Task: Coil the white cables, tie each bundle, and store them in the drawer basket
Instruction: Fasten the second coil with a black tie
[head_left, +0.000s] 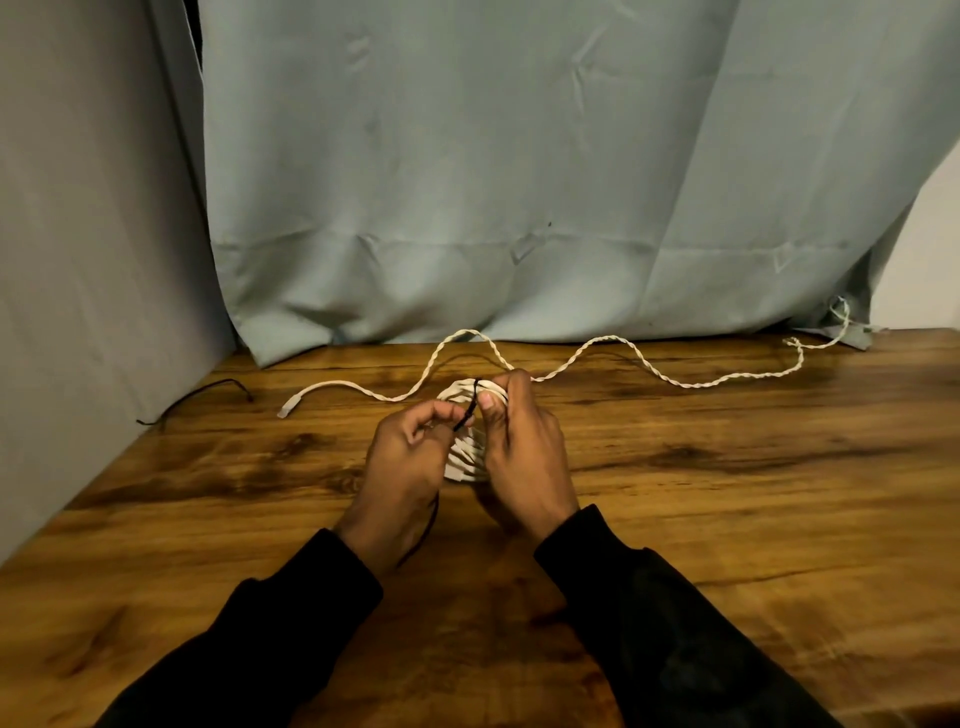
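Note:
A coiled white cable bundle (466, 451) is held just above the wooden table (727, 493) at the centre. My right hand (519, 441) grips the bundle, its thumb pressing on the top of the coil. A thin black tie (470, 408) crosses the top of the coil, and my left hand (408, 449) pinches its end; more of the tie trails down beside my left wrist. A second white cable (587, 353), twisted and uncoiled, snakes across the back of the table from its plug at the left to the far right corner.
Another thin black tie (200, 397) lies at the table's left edge. A pale blue cloth (519, 182) hangs behind the table, down to its back edge. A grey wall borders the left side.

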